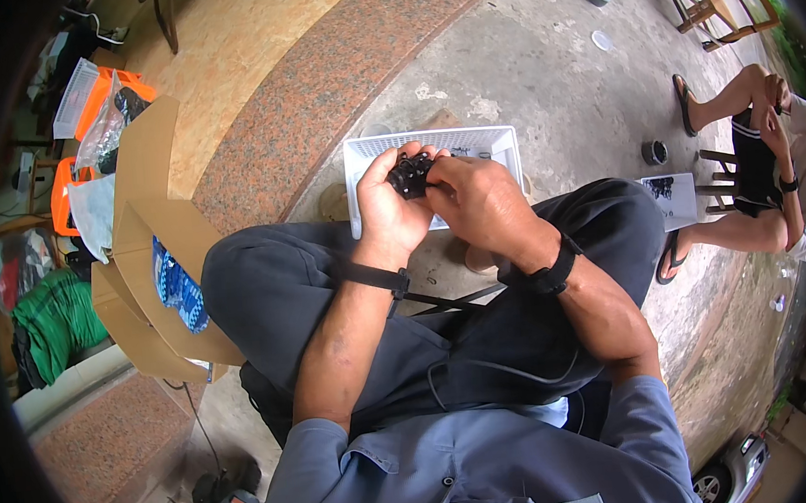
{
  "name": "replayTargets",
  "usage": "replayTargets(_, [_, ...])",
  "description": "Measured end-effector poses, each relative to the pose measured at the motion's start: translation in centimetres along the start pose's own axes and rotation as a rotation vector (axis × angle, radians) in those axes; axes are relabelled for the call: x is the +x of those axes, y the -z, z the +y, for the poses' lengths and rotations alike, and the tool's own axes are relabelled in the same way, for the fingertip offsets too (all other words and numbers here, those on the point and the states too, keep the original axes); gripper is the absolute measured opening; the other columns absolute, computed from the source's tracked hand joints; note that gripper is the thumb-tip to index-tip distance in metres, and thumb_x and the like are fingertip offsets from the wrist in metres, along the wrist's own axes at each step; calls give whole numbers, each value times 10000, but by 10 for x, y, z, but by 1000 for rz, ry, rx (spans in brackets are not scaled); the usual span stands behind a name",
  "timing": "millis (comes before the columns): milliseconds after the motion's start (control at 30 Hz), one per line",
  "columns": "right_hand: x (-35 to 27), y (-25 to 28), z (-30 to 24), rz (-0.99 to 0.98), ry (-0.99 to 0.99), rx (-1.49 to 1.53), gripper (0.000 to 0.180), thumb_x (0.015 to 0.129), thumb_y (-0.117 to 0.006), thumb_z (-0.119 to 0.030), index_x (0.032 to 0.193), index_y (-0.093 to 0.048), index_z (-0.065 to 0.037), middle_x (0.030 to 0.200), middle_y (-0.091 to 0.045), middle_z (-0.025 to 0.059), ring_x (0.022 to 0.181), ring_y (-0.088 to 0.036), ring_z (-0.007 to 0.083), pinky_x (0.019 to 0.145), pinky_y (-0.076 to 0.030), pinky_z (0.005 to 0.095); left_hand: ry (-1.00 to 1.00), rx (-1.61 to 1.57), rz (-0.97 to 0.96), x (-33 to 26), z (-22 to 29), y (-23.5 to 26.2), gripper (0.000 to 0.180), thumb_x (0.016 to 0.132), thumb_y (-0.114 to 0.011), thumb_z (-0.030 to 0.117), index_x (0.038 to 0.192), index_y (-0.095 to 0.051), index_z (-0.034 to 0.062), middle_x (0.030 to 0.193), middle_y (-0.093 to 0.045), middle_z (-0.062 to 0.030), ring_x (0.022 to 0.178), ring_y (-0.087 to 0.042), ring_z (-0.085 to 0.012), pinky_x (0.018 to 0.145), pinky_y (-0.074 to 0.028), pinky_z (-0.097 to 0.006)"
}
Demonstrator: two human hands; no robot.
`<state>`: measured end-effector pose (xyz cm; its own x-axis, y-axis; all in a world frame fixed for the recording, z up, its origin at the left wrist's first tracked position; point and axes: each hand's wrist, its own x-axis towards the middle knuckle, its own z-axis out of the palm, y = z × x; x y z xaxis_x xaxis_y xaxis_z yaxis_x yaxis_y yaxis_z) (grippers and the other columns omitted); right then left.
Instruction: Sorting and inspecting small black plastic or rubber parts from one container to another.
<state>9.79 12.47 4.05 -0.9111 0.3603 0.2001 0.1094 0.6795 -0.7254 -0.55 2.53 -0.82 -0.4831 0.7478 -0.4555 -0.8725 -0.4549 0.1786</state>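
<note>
Both hands meet over the person's knees, closed together on a small black part [411, 174]. The left hand [389, 206] wraps it from the left with the fingers curled over its top; the right hand [474, 195] presses in from the right, thumb and fingertips pinched against its side. The small black part sits between the two sets of fingertips, just above the near wall of a white plastic basket [433, 143] that stands on the concrete floor [549, 73] in front of the knees.

The part is dark, stubby and knobbly, with what look like rounded bumps on its upper face; it is too small and too covered by fingers to say more. Its long axis seems to run roughly left to right across the view, from one hand to the other, though most of it is hidden.

Each wrist carries a black strap, and a thin black cable [486, 367] trails across the lap of the dark trousers. To the person's left an open cardboard box [153, 222] holds blue-patterned packets [178, 288]. At the right another person [780, 160] sits on a low wooden stool, with a wooden chair [713, 5] farther off.
</note>
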Motion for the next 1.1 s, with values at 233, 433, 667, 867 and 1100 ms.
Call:
replayTargets(233, [4,22,-3,-37,-59,140,116,793,-670,-79,870,-667,8,780,-664,202,712,-658,378,650,-529,412,-13,23,82,-4,1,-5,332,979,-462,304,935,-620,16,962,-643,-167,993,-607,-313,949,-485,-459])
replayTargets(433, [6,39,-2,-42,-127,130,141,793,-671,-74,906,-684,9,793,-668,202,708,-667,364,646,-530,405,2,15,76,-5,1,-4,429,1006,-403,373,978,-607,-3,996,-628,-182,1017,-598,-351,941,-493,-483])
replayTargets(667, [7,47,1,-19,-147,-19,134,789,-646,-70,891,-687,8,785,-671,208,726,-671,370,660,-536,417,6,-55,66,-2,3,2,460,1030,-352,326,960,-608,-50,995,-618,-208,1052,-593,-372,960,-519,-503])
replayTargets(867, [4,44,7,-4,-133,-170,130,804,-615,-85,882,-688,-12,764,-665,208,739,-664,387,681,-532,445,-6,-60,74,-1,6,2,435,1026,-372,306,951,-609,-51,982,-621,-210,1042,-602,-369,949,-534,-488])
replayTargets(1100, [4,44,7,-14,-165,-230,124,816,-623,-100,897,-690,-33,773,-673,199,749,-667,383,695,-532,451,-12,-56,98,-2,7,1,410,1025,-384,293,949,-611,-40,982,-623,-201,1038,-607,-361,923,-549,-470])
